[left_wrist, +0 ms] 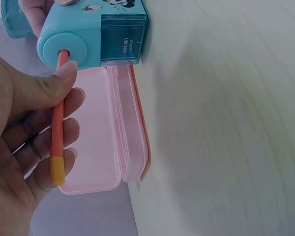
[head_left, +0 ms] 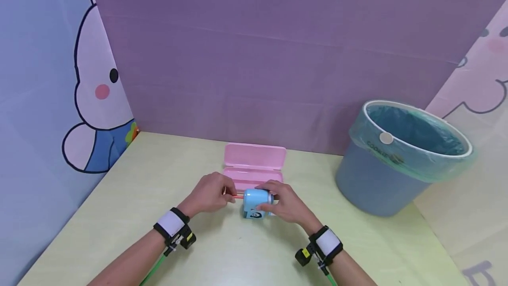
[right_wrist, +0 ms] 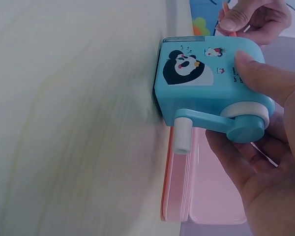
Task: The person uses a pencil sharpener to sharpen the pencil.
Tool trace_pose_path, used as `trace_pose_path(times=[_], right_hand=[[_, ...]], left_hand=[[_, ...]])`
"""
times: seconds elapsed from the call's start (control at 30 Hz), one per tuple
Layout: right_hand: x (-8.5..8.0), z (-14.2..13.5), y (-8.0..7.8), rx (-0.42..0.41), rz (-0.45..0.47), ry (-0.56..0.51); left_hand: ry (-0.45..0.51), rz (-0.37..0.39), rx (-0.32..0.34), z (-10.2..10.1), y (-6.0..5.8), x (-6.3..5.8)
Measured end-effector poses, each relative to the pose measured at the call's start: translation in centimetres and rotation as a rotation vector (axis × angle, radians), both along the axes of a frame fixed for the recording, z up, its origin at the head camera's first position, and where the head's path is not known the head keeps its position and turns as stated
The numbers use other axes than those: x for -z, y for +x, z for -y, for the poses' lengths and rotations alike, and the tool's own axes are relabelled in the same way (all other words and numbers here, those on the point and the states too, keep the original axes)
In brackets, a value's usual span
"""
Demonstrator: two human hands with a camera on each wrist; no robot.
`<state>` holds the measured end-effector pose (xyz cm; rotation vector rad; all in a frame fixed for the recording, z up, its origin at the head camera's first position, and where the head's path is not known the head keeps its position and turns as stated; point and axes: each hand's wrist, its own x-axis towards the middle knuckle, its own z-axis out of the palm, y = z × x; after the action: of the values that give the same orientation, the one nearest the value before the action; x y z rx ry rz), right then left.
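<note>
A light-blue crank pencil sharpener (head_left: 254, 198) with a panda picture stands on the table. My right hand (head_left: 287, 203) grips it from the right, thumb on the near face and the other fingers on the far side. Its crank arm (right_wrist: 204, 119) ends in a white knob, which no finger touches. My left hand (head_left: 210, 192) holds an orange-red pencil (left_wrist: 57, 132) between thumb and fingers. One end of the pencil sits in the round hole of the sharpener; the yellow end points away, toward my palm. The clear shavings drawer (left_wrist: 122, 42) is in place.
An open pink pencil case (head_left: 255, 157) lies just behind the sharpener, its lid raised toward the purple backdrop (head_left: 254, 56). At the right stands a blue-grey waste bin (head_left: 373, 180) lined with a green bag. Printed cloths hang at both sides.
</note>
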<state>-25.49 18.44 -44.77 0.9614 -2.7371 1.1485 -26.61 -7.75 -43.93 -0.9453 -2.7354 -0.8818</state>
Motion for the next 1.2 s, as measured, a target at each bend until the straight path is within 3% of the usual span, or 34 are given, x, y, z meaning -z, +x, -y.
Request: trace_pose_path(times=[0.33,0.6,0.73,0.83,1.03,1.2], right_hand=[[0.1,0.0,0.2,0.022,0.062,0.026],[-0.8,-2.1,0.1,-0.003,0.138,0.093],[-0.3,-3.3,0.3,-0.005,0.136,0.133],[0.5,-3.4,0.4,-0.059,0.101,0.217],[1.7,-2.6,0.7,-0.186,0.023,0.295],[1.6,-2.7,1.0,-0.195,-0.038,0.298]], left_hand=[[-0.037,0.001,0.019,0.0,-0.2,-0.2],[-0.076,0.127,0.037,-0.2,-0.4,-2.7],[-0.090,0.220,0.111,-2.2,-0.7,-3.7],[-0.170,0.282,0.135,-4.4,-0.7,-3.7],[-0.377,0.260,0.057,-7.4,-0.6,-2.8],[-0.406,0.202,0.003,-8.7,-0.4,-2.7]])
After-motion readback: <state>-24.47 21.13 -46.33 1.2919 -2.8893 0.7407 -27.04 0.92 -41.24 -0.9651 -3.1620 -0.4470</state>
